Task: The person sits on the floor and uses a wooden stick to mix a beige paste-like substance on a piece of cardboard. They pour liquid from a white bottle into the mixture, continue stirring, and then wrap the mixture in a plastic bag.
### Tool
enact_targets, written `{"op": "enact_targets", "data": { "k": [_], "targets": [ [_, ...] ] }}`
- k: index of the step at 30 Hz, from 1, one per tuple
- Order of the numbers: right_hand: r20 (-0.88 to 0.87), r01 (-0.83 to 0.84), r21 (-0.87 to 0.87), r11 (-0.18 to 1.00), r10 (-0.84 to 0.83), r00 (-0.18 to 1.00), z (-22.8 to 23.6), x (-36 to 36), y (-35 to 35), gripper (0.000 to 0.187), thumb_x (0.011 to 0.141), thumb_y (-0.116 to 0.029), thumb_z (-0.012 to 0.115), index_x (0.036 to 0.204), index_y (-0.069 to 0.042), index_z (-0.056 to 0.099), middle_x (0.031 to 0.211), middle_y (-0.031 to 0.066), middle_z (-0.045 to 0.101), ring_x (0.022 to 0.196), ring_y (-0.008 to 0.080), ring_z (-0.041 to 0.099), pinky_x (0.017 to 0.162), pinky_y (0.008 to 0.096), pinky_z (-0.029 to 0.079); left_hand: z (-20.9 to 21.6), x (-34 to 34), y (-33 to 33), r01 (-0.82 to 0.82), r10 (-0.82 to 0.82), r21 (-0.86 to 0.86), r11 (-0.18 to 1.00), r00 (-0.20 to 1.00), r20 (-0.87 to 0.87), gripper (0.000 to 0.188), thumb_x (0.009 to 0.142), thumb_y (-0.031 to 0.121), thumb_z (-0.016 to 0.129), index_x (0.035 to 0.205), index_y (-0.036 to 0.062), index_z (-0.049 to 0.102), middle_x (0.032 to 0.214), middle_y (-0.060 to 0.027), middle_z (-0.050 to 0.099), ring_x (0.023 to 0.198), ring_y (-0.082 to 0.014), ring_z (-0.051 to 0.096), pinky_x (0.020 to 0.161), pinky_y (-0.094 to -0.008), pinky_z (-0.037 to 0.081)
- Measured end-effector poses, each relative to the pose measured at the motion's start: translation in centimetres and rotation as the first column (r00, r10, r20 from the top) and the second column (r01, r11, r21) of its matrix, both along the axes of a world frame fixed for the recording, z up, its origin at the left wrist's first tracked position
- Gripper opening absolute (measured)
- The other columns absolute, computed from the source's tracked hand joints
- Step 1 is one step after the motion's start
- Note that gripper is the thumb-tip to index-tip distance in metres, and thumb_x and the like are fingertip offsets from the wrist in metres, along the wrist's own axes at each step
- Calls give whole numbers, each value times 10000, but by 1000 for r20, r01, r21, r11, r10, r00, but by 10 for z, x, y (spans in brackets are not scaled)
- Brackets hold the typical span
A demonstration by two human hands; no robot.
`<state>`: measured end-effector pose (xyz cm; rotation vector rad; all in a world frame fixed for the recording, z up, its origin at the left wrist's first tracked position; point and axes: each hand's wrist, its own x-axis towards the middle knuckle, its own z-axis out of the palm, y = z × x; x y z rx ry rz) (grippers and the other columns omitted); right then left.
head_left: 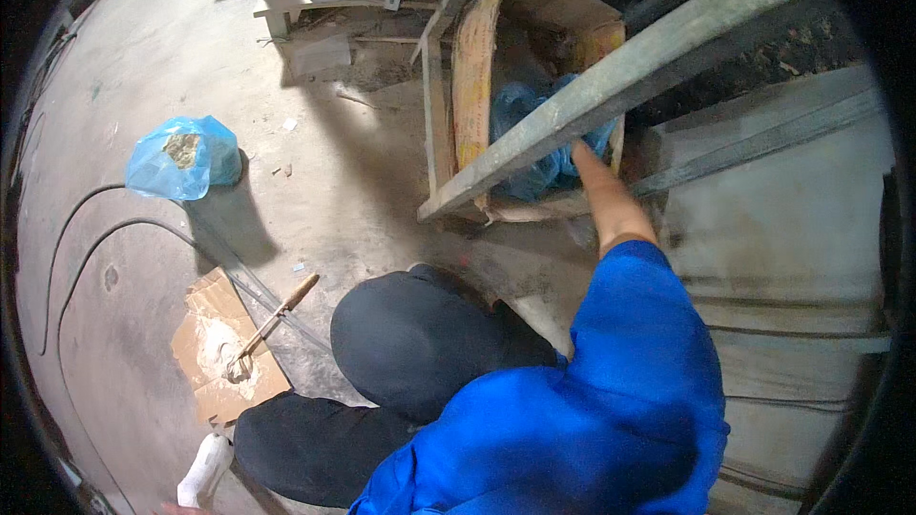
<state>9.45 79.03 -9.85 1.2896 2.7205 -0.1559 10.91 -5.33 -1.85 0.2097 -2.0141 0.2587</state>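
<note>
The right hand (578, 151) reaches past the metal beam (620, 91) into the cardboard box (474, 76), among blue plastic bags (515, 113) that its walls seem to keep bunched. It is mostly hidden, so I cannot tell its grip. Left of the box, another blue bag (218, 162) sits on the floor, a pale lump inside. Nearer the person than the box, a cardboard piece (203, 300) carries white paste (216, 343) (probably to keep it off the floor), a wooden-handled tool (277, 313) resting across it. Farthest from the box, a sliver beside a white object (205, 470) may be the left hand (181, 509); its state I cannot tell.
</note>
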Motion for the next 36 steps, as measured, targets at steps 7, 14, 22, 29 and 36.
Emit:
{"op": "enact_targets", "data": {
  "k": [7,14,22,29,36],
  "targets": [
    [-144,54,-35,998,-58,988,-28,8,12,204,859,-192,585,974,-31,634,870,63,655,758,160,630,676,306,519,15,-17,16,136,-165,161,978,969,185,303,924,264,527,1122,50,610,1137,-123,593,1060,-296,544,923,-411,413],
    [-639,-143,-665,733,-459,617,30,48,43,216,844,-157,597,1023,-38,615,918,69,650,795,173,632,704,330,524,26,-34,63,304,-331,182,935,933,143,281,924,285,540,992,38,655,1020,-126,619,969,-309,575,847,-435,449],
    [-695,-345,-719,603,-623,360,81,73,73,220,856,-66,564,1070,-25,591,961,77,643,829,185,632,733,328,528,14,-59,95,390,-427,191,901,878,218,251,916,244,556,974,18,648,998,-134,619,871,-293,593,787,-411,469],
    [-729,-453,-658,602,-659,184,104,75,69,288,891,-86,548,1155,27,542,1024,129,636,910,217,629,823,320,507,-22,-77,47,303,-482,483,822,821,305,298,945,207,481,1161,33,590,1196,-115,578,1146,-253,503,999,-368,363],
    [-784,-427,-605,671,-596,174,111,66,60,235,898,-87,541,1099,28,578,1021,127,637,908,215,626,817,316,500,-26,-76,62,269,-493,527,806,797,348,298,947,186,477,1169,18,582,1188,-110,581,1114,-241,526,979,-357,385]
  ]
}}
